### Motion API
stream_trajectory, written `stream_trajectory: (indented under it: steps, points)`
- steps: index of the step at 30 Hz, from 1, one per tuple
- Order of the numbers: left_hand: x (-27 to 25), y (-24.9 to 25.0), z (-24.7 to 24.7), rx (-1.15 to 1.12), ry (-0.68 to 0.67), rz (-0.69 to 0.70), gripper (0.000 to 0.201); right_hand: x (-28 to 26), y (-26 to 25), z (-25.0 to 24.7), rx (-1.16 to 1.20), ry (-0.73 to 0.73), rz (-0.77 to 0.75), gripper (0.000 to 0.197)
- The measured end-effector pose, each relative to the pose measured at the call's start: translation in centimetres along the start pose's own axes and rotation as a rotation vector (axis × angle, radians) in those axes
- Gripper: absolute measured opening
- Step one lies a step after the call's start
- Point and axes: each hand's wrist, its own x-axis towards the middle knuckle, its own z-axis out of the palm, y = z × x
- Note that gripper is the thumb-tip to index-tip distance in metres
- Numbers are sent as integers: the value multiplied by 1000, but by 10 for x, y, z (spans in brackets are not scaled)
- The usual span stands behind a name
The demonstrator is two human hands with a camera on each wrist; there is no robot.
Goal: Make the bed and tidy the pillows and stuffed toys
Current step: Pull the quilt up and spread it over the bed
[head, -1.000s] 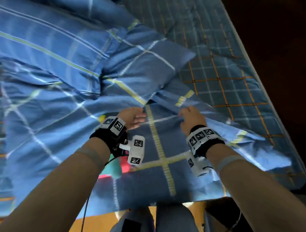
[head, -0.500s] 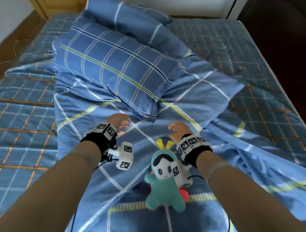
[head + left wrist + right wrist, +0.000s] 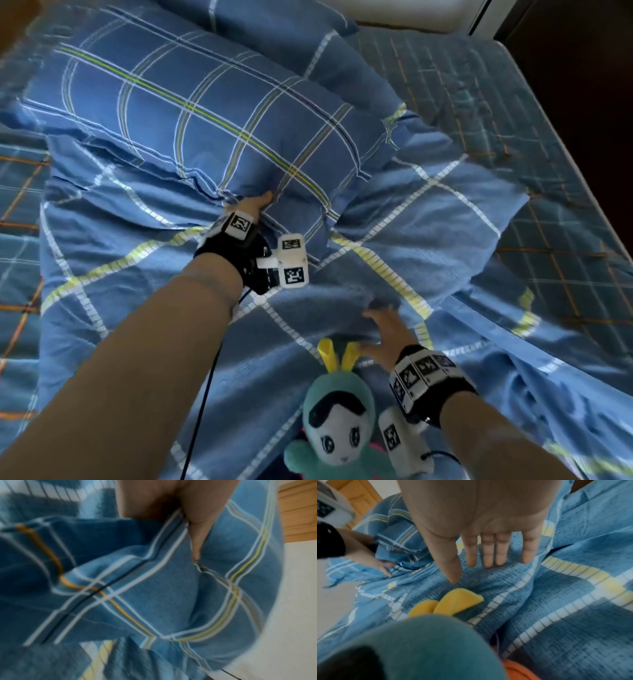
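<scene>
Pillow edge pinched by left hand – fingers buried; right hand spread flat above half-cropped stuffed toy.

left wrist: wearing a black fabric wrist strap with square black-and-white coded tags | white boxy camera block (tagged too) | thin black cable | right wrist: wearing a matching black tagged band

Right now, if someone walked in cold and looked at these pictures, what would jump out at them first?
Probably the teal stuffed toy with yellow ears, lying face up on the rumpled blue plaid quilt at the near edge, beside the right hand, which is spread flat on the cloth. Next, the big plaid pillow across the middle of the bed, with the left hand gripping its near edge.
</scene>
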Motion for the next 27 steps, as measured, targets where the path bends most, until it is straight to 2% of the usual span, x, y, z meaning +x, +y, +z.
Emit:
stream_trajectory:
  steps: [3, 4, 6, 7, 9, 11, 12, 14, 16, 18, 20, 21, 24, 25, 26, 27]
  points:
    - [-35, 31, 12, -60, -125, 49, 19, -11, -5, -17, 14, 76, -53, 73]
    - [-47, 40, 15, -121, -168, 58, 13, -18, -14, -31, 53, 148, -95, 79]
    - [-73, 58, 23, -161, -202, 116, 18, -31, -37, -72, 123, 347, -237, 93]
    - [-88, 66, 28, -137, -197, 175, 8, -38, -51, -97, 132, 437, -293, 102]
    - [-126, 81, 41, -77, -224, 287, 32, -58, -73, -147, 102, 536, -321, 124]
    - [-167, 94, 60, 69, -285, 409, 33, -79, -81, -182, 42, 531, -271, 137]
    - [-187, 99, 73, 134, -351, 461, 27, -89, -79, -191, -19, 520, -251, 137]
    - [-228, 109, 101, 185, -522, 546, 36, -113, -65, -200, -109, 555, -267, 127]
    - [-256, 116, 133, 195, -645, 600, 52, -134, -41, -207, -86, 661, -298, 119]
    - [-282, 123, 172, 211, -728, 640, 55, -152, -9, -225, 31, 848, -330, 116]
    - [-306, 127, 213, 207, -790, 644, 46, -170, 22, -251, 56, 1030, -315, 110]
    - [-313, 126, 231, 173, -816, 623, 42, -177, 35, -265, 30, 1059, -310, 111]
    - [-308, 103, 258, 88, -807, 485, 43, -192, 68, -278, -45, 947, -188, 109]
    - [-302, 90, 275, 115, -794, 455, 45, -191, 83, -283, -86, 874, -100, 107]
    - [-305, 37, 339, 156, -840, 303, 48, -196, 156, -276, -103, 772, 116, 105]
    - [-308, 33, 340, 194, -836, 274, 50, -190, 163, -276, -146, 749, 177, 103]
